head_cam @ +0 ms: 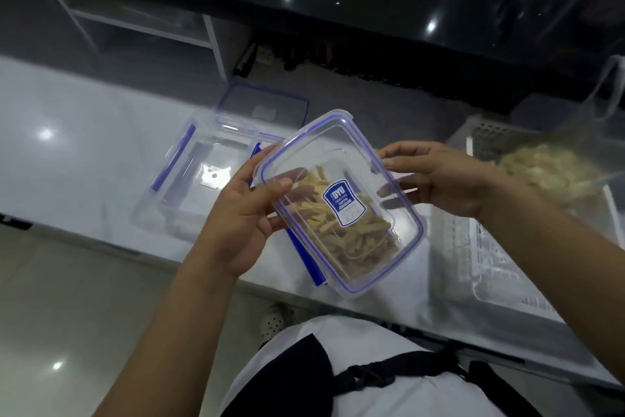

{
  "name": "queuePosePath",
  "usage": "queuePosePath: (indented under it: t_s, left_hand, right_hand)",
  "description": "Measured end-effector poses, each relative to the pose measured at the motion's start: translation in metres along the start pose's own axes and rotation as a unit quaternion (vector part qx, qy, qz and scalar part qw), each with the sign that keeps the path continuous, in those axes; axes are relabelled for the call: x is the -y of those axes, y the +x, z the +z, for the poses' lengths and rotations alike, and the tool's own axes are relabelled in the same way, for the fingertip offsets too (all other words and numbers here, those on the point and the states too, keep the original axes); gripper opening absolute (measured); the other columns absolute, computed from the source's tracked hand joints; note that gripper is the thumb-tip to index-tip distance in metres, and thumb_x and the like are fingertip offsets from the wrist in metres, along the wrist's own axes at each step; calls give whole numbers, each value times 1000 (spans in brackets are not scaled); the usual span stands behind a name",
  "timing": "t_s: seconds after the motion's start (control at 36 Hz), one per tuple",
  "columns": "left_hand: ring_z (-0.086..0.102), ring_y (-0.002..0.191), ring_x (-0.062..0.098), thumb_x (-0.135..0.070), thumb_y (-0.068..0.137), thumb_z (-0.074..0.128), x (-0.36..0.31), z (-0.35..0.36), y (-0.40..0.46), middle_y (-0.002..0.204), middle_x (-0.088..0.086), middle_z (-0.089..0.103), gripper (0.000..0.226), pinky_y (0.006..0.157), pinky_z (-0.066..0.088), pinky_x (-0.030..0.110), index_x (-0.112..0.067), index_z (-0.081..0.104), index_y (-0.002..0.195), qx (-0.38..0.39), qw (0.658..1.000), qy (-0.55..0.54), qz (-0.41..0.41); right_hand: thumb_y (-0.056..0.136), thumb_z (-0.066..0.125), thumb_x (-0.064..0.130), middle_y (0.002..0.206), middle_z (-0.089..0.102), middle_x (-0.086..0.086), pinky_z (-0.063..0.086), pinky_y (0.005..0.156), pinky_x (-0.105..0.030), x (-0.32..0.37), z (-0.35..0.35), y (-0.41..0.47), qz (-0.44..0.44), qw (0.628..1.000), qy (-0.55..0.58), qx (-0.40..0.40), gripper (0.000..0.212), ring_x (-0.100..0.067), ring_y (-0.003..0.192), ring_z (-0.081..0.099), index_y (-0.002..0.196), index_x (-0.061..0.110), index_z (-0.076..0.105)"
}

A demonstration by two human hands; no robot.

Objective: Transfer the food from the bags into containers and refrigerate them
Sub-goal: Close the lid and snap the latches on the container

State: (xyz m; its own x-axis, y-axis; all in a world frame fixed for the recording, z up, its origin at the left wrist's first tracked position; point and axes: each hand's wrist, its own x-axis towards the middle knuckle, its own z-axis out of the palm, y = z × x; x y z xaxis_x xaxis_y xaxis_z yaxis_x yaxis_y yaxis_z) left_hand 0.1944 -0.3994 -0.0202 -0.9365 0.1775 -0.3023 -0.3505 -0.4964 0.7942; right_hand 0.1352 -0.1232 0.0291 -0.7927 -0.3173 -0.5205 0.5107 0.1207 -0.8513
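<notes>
Two bare hands hold a clear rectangular plastic container with a blue-sealed lid [338, 200] tilted in the air above the pale glossy bench [84, 132]. The left hand [243, 210] clasps the container's left long side, thumb lying over the lid and fingers curled beneath. The right hand [436, 176] closes on the opposite long edge, fingertips pressed to the lid rim. Through the lid, tan and yellowish stick-shaped food pieces [351, 230] show, piled toward the lower end, under a blue label [343, 205]. A blue latch flap [309, 264] hangs loose along the container's lower left side.

Behind it on the bench, well apart from the hands, sits a second, empty clear container with blue side clips [199, 176], and a clear lid with blue trim [267, 105] lies just beyond it. To the right stands a white perforated plastic basket [480, 247]; over it, blurred, is a clear plastic bag holding pale food [548, 170].
</notes>
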Motion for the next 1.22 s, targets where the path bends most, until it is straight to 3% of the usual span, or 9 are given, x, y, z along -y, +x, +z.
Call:
queuePosePath:
  t_s: [0.11,0.19,0.33,0.44,0.61,0.78,0.97,1.06,1.22]
  left_hand:
    - [73,101,33,-14,78,78,3,9,0,115,12,74,46,69,60,38,-26,68,122,-74,997,2,13]
    - [73,103,33,-9,85,76,2,16,-1,115,11,74,45,70,60,38,-22,65,127,-91,996,-16,18]
    - [71,108,34,-6,91,70,0,30,-2,121,11,72,51,82,60,46,-21,57,138,-71,997,-30,17]
    - [71,107,33,-8,87,74,0,34,-3,122,12,71,55,76,62,42,-18,56,139,-51,997,-53,4]
    - [70,112,27,-16,92,69,10,19,-2,124,8,71,51,84,61,39,-21,53,140,-8,999,-37,-12]
    - [65,116,10,-33,94,66,40,-15,-16,127,-12,65,32,92,57,32,-42,61,125,-184,978,96,36]
    - [55,128,24,-12,93,68,82,-27,-20,151,-1,44,70,106,48,51,-40,35,148,-173,974,65,-135]
    - [69,112,26,-5,94,65,91,-28,-13,140,5,61,74,93,56,47,-34,28,152,-144,975,-1,-167]
    - [75,97,27,7,94,55,93,-23,-7,119,8,73,48,69,60,35,-20,54,133,-150,977,-23,-152]
  right_hand:
    - [88,71,40,135,58,-2,53,86,-35,-5,30,-9,-103,957,-220,-157,47,-16,111,63,132,39,56]
    - [64,68,80,152,38,15,42,94,-35,-6,62,-33,-149,920,-343,-114,93,-6,129,44,143,67,19]
    - [58,64,86,167,-8,6,21,118,-58,-24,94,-34,-121,818,-548,-124,118,-28,153,1,144,64,-14]
    - [58,63,85,165,-15,7,16,116,-61,-30,92,-23,-115,805,-559,-159,118,-33,152,-1,145,62,-13]
    - [51,58,83,161,1,11,38,109,-58,-49,90,-13,-112,834,-509,-181,113,-30,144,20,146,61,1]
    - [51,52,90,159,2,5,26,111,-58,-75,86,-8,-84,812,-530,-230,112,-35,142,17,146,60,0]
    - [49,50,91,160,3,-3,27,109,-58,-100,102,26,-35,781,-571,-249,115,-43,139,21,147,57,0]
    - [49,45,95,159,4,-3,26,107,-58,-102,108,44,-34,768,-588,-251,115,-44,135,23,148,57,0]
    - [50,40,97,162,5,-5,24,108,-60,-108,103,48,-20,757,-600,-257,112,-44,138,21,148,56,3]
